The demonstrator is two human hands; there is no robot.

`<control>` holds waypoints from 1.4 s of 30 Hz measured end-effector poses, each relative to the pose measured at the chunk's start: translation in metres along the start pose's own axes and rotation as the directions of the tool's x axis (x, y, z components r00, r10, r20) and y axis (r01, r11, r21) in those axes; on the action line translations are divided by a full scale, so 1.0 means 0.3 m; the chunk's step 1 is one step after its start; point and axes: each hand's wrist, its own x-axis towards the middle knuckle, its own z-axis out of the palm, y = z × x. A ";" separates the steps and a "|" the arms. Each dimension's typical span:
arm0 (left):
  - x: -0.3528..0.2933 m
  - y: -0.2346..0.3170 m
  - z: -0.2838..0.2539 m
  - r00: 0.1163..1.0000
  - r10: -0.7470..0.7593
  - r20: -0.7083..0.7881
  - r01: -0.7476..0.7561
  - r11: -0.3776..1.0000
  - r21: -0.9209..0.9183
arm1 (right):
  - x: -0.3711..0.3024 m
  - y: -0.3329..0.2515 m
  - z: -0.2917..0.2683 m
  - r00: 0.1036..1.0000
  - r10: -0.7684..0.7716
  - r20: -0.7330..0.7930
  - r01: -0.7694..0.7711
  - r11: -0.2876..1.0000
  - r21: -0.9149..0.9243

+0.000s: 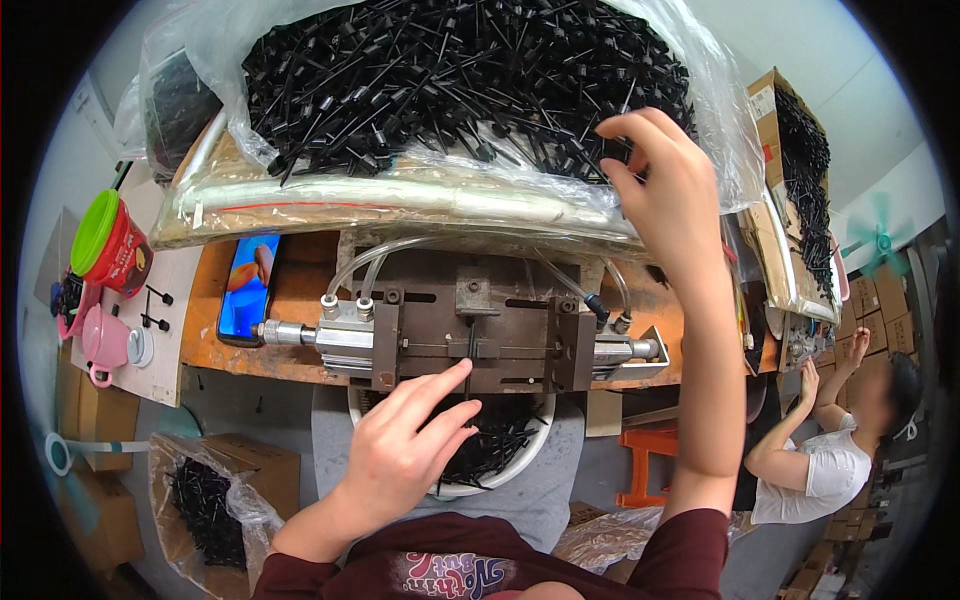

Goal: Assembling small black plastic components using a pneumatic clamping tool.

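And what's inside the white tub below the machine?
A heap of thin black parts shows inside the white tub. The left hand and the machine cover some of it, and the heap hides the bottom.

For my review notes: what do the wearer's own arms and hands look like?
The left hand and right hand are bare, with no glove, ring or watch visible. Both forearms are uncovered; the dark maroon sleeves are short.

1 head-worn fisheye camera looks steeply down and forward, close above the hands (400, 450) and table (205, 345), wide enough to catch a co-worker (815, 475) farther off at the right.
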 end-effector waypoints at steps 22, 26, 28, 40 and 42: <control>0.014 -0.037 0.092 0.982 0.025 0.186 -0.072 0.965 0.251 | 0.190 0.092 0.131 0.859 -0.001 0.511 -0.048 0.995 0.083; 0.008 -0.046 0.091 0.984 0.025 0.175 -0.068 0.968 0.242 | 0.218 0.104 0.053 0.839 0.261 0.477 -0.428 0.858 0.283; 0.013 -0.040 0.089 0.984 0.020 0.177 -0.062 0.970 0.235 | 0.221 0.149 0.042 0.859 0.312 0.405 -0.470 0.794 0.386; 0.041 0.029 -0.080 0.979 -0.174 -0.107 0.113 0.898 -0.425 | -0.208 -0.224 -0.026 0.977 -0.190 -0.093 0.210 0.825 0.525; 0.054 0.031 -0.064 0.963 -0.229 -0.146 0.121 0.843 -0.524 | -0.335 -0.288 0.008 0.962 -0.256 -0.095 0.266 0.801 0.537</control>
